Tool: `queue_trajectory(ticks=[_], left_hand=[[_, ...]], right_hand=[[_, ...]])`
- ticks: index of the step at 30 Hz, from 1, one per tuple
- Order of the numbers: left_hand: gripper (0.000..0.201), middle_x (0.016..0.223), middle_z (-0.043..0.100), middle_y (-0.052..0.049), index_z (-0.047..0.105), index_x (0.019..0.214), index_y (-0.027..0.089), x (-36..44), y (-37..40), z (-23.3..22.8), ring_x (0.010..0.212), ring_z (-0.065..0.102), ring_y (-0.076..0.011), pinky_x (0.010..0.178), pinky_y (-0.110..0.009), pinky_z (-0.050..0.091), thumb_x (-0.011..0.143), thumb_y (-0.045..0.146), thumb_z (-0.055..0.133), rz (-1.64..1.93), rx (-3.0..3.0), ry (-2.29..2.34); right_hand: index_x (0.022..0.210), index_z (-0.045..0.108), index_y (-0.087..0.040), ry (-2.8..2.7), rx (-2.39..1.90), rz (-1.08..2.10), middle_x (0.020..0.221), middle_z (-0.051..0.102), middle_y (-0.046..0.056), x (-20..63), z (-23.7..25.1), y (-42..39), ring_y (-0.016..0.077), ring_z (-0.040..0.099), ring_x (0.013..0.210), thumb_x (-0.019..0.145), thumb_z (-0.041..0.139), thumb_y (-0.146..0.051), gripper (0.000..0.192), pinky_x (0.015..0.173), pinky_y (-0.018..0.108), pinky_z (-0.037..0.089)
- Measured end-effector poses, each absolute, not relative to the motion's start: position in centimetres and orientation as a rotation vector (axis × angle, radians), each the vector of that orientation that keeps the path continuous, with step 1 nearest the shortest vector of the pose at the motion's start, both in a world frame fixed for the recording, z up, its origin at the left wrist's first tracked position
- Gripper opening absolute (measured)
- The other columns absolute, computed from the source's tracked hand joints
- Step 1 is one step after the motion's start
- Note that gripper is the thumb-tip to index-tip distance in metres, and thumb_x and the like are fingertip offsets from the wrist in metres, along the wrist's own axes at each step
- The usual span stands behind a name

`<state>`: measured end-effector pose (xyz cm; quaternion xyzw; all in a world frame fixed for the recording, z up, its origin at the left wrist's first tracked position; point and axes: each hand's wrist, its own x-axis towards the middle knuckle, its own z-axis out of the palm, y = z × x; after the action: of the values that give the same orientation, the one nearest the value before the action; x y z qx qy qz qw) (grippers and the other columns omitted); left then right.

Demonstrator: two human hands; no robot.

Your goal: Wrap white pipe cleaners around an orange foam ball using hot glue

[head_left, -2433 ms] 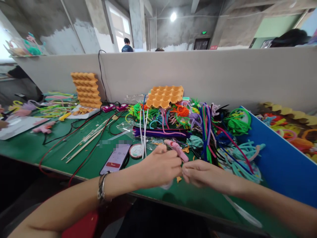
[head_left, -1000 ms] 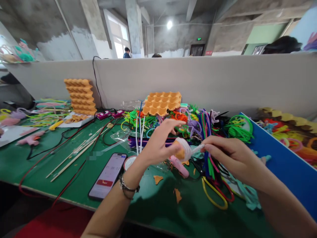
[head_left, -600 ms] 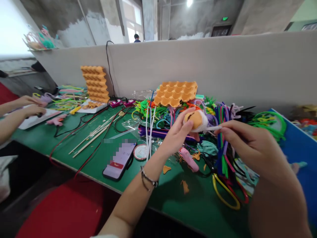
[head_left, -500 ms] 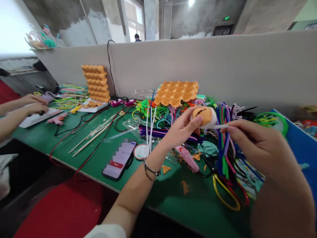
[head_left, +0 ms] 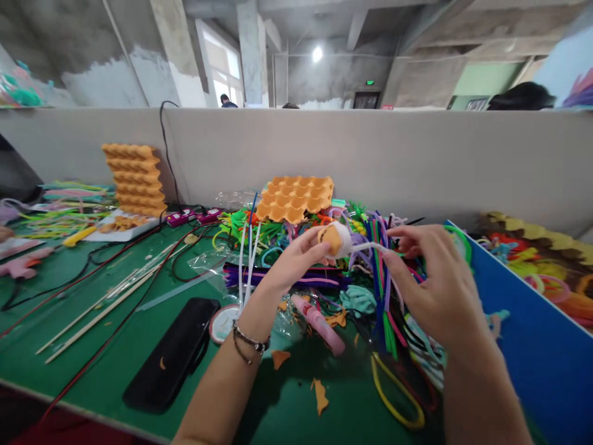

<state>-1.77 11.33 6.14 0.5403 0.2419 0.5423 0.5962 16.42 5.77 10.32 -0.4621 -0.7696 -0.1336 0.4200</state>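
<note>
My left hand (head_left: 301, 252) pinches a small orange cup-shaped piece (head_left: 330, 240) whose side is wrapped in white fuzzy pipe cleaner (head_left: 343, 238). The loose white end stretches to the right, where my right hand (head_left: 430, 278) has it at the thumb and fingers. Both hands are above a heap of craft stems. Just below my right hand lies a bundle of blue, green and pink pipe cleaners (head_left: 380, 290). A pink hot glue gun (head_left: 319, 324) rests on the green table under the held piece. Yellow-handled scissors (head_left: 396, 395) lie nearer me, partly in shadow.
Behind the heap leans an orange egg tray (head_left: 296, 196); another egg tray (head_left: 134, 179) stands at left. A black phone (head_left: 171, 352), wooden sticks (head_left: 111, 300) and a round tape roll (head_left: 225, 323) lie left of my arm. A blue divider (head_left: 519, 346) bounds the right side.
The view has swung right and moved closer to the table. My right hand's index finger has lifted away from its thumb, and the white strand now bends. The phone's lit screen has gone dark.
</note>
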Motion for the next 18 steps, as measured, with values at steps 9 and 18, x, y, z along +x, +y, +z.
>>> queue_trajectory(ticks=[9,18], left_hand=[[0.022,0.062,0.061,-0.001,0.059,0.076,0.015,-3.9,13.5,6.2,0.049,0.053,-0.0075,0.053,-0.021,0.039,0.07,0.036,0.063,1.573,0.759,0.647],[0.017,0.064,0.064,-0.001,0.059,0.077,0.015,-3.8,13.4,6.1,0.049,0.055,-0.007,0.053,-0.021,0.04,0.072,0.031,0.061,1.594,0.754,0.596]], right_hand=[[0.075,0.061,-0.019,-2.878,-1.313,0.645,0.073,0.063,0.003,15.8,9.6,5.5,0.0141,0.055,0.066,0.081,0.048,-0.031,0.019,0.059,0.023,0.038],[0.043,0.042,-0.019,-2.937,-1.547,0.854,0.046,0.05,-0.001,10.2,3.4,9.5,0.0121,0.049,0.048,0.065,0.061,-0.029,0.031,0.047,0.024,0.029]])
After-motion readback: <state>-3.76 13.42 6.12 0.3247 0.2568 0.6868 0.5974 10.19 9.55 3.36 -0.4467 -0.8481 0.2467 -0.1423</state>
